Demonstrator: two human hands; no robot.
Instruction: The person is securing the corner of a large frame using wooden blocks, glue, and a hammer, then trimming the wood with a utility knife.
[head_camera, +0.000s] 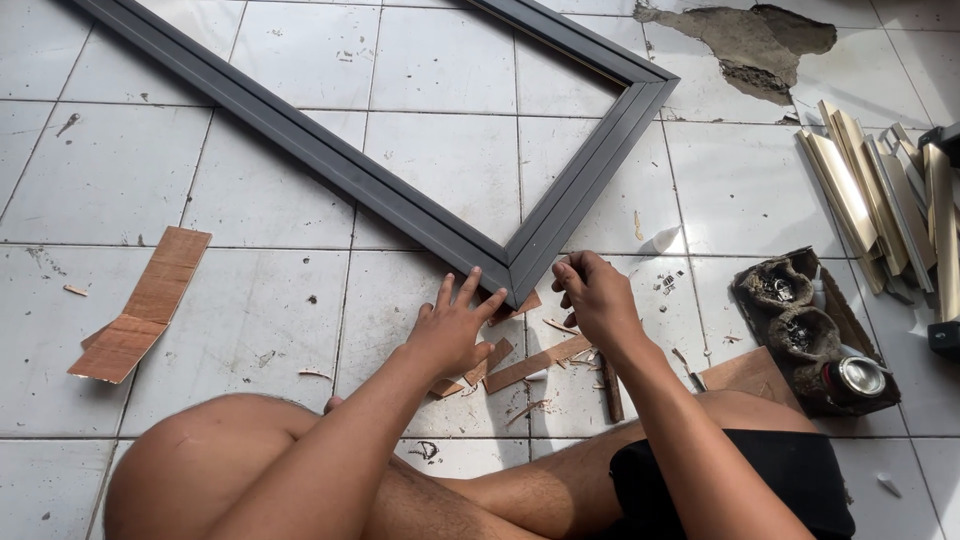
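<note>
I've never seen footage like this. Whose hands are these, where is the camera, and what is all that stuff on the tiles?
The one picture comes from a camera worn on a person's head, looking down at their own bare hands as they sit on a white tiled floor. The left hand and right hand touch the nearest corner of a dark grey frame. Neither hand clearly holds anything. Small wood scraps lie under the hands, folded cardboard to the left, pale moulding strips and a metal can to the right.
</note>
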